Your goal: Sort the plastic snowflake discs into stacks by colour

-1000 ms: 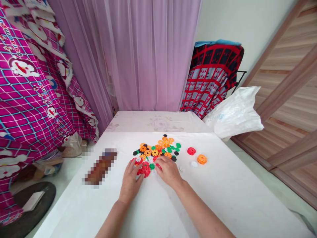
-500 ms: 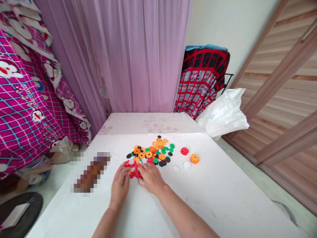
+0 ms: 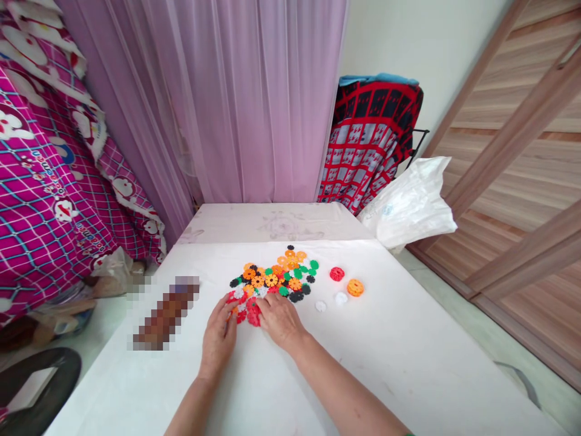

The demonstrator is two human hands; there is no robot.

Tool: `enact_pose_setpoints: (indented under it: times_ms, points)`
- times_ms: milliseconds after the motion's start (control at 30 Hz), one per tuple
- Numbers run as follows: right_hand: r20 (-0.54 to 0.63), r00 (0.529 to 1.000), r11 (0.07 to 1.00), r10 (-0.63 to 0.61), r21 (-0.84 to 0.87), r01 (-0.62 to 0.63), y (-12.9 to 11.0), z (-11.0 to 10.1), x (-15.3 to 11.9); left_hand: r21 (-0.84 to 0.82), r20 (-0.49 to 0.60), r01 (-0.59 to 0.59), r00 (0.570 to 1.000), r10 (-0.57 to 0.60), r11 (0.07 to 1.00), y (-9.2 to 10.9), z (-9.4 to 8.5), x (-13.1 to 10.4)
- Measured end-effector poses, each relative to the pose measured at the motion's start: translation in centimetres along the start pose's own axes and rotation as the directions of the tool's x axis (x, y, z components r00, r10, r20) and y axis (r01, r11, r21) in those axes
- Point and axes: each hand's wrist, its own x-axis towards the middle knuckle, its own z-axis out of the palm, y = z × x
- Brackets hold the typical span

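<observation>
White table (image 3: 363, 363), our hands among plastic discs (image 3: 271, 280)
Our right fingers (image 3: 265, 304) grasp red discs (image 3: 253, 312); left grip unclear.

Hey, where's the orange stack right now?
In the head view, the orange stack sits right of the main pile, just beside a white disc and near the red stack.

both forearms are reaching forward from the bottom of the view, slanting inward. the left hand (image 3: 219, 339) is resting palm down, its fingers curving forward and its thumb hidden from sight. the right hand (image 3: 280, 318) is angling leftward, knuckles up, its fingers bending down near the left fingertips without touching them.
</observation>
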Motion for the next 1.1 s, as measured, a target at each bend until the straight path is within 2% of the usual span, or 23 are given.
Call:
enact_pose_setpoints:
  times_ms: [200, 467, 567, 633, 733, 833, 900, 1000, 1100]
  points:
    - [0.0, 0.998, 0.994, 0.066, 0.089, -0.066, -0.2, -1.0, -1.3, -0.046, -0.016, 0.062, 0.998, -0.063, 0.997, 0.4, -0.1, -0.1]
    - [0.104, 0.982, 0.984, 0.16, 0.064, -0.167, -2.7, -0.2, -0.8, -0.034, -0.002, 0.056, 0.998, -0.056, 0.998, 0.3, 0.0, -0.2]
    - [0.08, 0.985, 0.978, 0.155, 0.129, -0.165, -1.7, -1.2, -1.4, -0.03, 0.0, 0.05, 0.999, -0.05, 0.998, 0.3, 0.0, -0.2]
    - [0.003, 0.982, 0.966, 0.191, 0.175, -0.188, 0.6, -2.5, -1.9, -0.034, 0.001, 0.042, 0.999, -0.042, 0.999, 0.4, -0.1, -0.2]
    - [-0.118, 0.928, 0.929, 0.354, 0.163, -0.333, 7.0, -5.2, -2.3, -0.051, 0.002, 0.047, 0.999, -0.047, 0.998, 0.4, -0.2, -0.3]
    - [-0.117, 0.83, 0.838, 0.546, 0.07, -0.541, 14.5, -7.8, -2.4, -0.071, 0.0, 0.064, 0.998, -0.065, 0.995, 0.4, -0.1, -0.4]
    - [-0.049, 0.804, 0.806, 0.592, 0.029, -0.591, 18.3, -8.7, -2.4, -0.085, -0.003, 0.075, 0.997, -0.076, 0.994, 0.3, -0.1, -0.4]
    - [0.073, 0.824, 0.826, 0.562, 0.007, -0.564, 21.2, -8.6, -2.4, -0.097, 0.002, 0.084, 0.996, -0.084, 0.992, 0.4, -0.1, -0.3]
    - [0.098, 0.84, 0.845, 0.533, -0.008, -0.535, 21.8, -7.8, -2.5, -0.091, 0.007, 0.086, 0.996, -0.086, 0.992, 0.7, -0.3, -0.3]
